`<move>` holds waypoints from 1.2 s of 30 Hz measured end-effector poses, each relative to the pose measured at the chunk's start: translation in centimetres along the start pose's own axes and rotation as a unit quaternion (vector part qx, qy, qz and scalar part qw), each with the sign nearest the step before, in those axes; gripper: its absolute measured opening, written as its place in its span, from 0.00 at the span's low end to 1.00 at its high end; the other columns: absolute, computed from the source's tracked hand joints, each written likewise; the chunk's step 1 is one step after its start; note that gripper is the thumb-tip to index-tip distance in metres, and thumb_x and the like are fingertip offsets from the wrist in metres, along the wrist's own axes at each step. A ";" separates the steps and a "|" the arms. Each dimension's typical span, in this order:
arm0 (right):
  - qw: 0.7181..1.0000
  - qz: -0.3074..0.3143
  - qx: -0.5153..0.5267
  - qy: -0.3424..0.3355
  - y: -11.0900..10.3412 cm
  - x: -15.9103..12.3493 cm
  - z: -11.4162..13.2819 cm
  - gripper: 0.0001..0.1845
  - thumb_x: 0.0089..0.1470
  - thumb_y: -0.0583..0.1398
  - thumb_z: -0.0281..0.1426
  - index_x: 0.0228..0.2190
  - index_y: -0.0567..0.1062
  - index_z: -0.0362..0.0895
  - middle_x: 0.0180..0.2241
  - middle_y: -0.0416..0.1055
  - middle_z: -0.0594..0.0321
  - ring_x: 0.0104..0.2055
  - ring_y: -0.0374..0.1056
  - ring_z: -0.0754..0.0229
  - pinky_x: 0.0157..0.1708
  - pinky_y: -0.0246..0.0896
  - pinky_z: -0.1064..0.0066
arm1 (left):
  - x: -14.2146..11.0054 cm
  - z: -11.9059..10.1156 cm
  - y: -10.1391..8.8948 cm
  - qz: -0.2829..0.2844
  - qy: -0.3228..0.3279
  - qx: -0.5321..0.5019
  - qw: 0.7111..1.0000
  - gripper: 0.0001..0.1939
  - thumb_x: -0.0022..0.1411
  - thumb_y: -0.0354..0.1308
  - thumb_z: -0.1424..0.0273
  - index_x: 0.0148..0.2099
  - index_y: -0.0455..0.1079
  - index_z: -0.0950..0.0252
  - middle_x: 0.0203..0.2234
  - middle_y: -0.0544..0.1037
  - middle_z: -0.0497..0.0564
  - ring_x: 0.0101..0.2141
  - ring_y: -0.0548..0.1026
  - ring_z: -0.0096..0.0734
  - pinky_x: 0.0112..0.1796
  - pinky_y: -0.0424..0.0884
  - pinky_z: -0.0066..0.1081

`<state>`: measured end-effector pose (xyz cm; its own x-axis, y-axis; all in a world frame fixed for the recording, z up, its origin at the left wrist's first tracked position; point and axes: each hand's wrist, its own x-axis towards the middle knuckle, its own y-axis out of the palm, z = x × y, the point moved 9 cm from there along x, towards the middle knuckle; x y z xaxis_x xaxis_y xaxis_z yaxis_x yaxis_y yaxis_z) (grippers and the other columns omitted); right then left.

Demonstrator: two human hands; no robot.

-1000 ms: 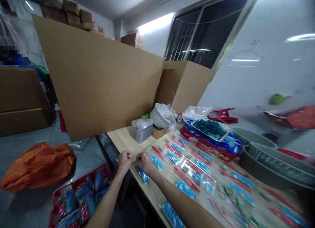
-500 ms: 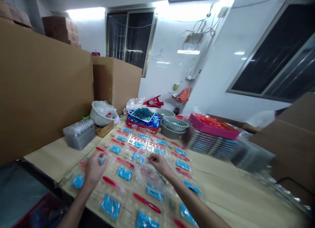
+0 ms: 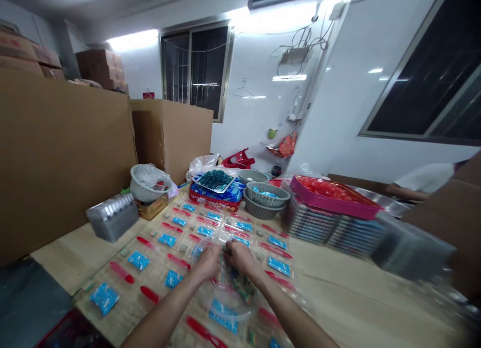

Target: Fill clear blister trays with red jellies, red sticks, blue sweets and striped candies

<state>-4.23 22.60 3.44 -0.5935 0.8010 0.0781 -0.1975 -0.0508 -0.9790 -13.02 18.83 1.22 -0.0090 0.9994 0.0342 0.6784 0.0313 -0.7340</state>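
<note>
My left hand [image 3: 209, 263] and my right hand [image 3: 240, 259] are close together over a clear round bowl [image 3: 240, 317]. The fingers of both are bent and closed. Whatever lies between the fingertips is too small or hidden to make out. Small greenish, patterned pieces [image 3: 245, 290] lie in the bowl, below my right hand. Around it, rows of clear plastic trays cover the table, holding blue packets with white specks [image 3: 104, 298] and red pen-like tools [image 3: 205, 332]. My forearms hide some of the trays.
Beyond the trays stand a red tin [image 3: 214, 200] with blue packets, grey baskets [image 3: 266, 194], and a pink tray [image 3: 334, 200] on stacked clear cases. Clear plastic boxes [image 3: 114, 218] and a white basket [image 3: 148, 188] are at left. At far right, a person's white sleeve [image 3: 424, 180] shows behind cardboard.
My left hand has moved right, from above the left-hand trays to the bowl beside my right hand. My right hand stays over the bowl. The view has shifted slightly.
</note>
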 end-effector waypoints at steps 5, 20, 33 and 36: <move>1.000 -0.005 -0.010 0.024 0.9 1.3 -0.7 0.10 0.47 0.58 0.29 0.33 0.75 0.40 0.37 0.74 0.49 0.40 0.69 0.52 0.35 0.55 0.71 | -0.1 -0.2 0.1 -0.006 -0.002 0.065 0.998 0.10 0.46 0.54 0.80 0.33 0.70 0.65 0.31 0.76 0.57 0.38 0.73 0.43 0.39 0.66 0.35; 0.948 -0.025 0.317 -0.018 1.0 -0.5 -0.5 0.09 0.47 0.52 0.28 0.28 0.71 0.42 0.25 0.70 0.63 0.29 0.65 0.62 0.28 0.54 0.75 | 0.0 2.6 -0.7 -0.065 -0.079 -0.181 0.978 0.17 0.47 0.56 0.77 0.42 0.66 0.66 0.37 0.74 0.55 0.33 0.74 0.34 0.34 0.70 0.33; 0.782 -0.030 0.619 0.067 3.2 -3.6 -0.4 0.09 0.38 0.61 0.34 0.23 0.73 0.41 0.16 0.63 0.70 0.18 0.56 0.68 0.19 0.51 0.76 | -3.2 1.6 1.2 -0.026 -0.118 -0.463 0.878 0.11 0.34 0.57 0.75 0.25 0.63 0.66 0.12 0.69 0.42 0.14 0.68 0.26 0.17 0.64 0.25; 0.772 -0.050 0.628 0.082 3.2 -3.8 -0.7 0.08 0.37 0.61 0.35 0.22 0.74 0.42 0.16 0.64 0.70 0.18 0.58 0.67 0.18 0.54 0.76 | -3.6 1.1 0.6 -0.039 -0.104 -0.478 0.871 0.11 0.34 0.57 0.75 0.26 0.63 0.66 0.14 0.70 0.42 0.15 0.69 0.26 0.18 0.66 0.25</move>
<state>-2.01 19.81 -0.12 -0.4399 0.8979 0.0157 -0.8980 -0.4399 -0.0066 -13.36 15.25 -0.07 -0.1487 0.9792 -0.1384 0.9706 0.1713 0.1693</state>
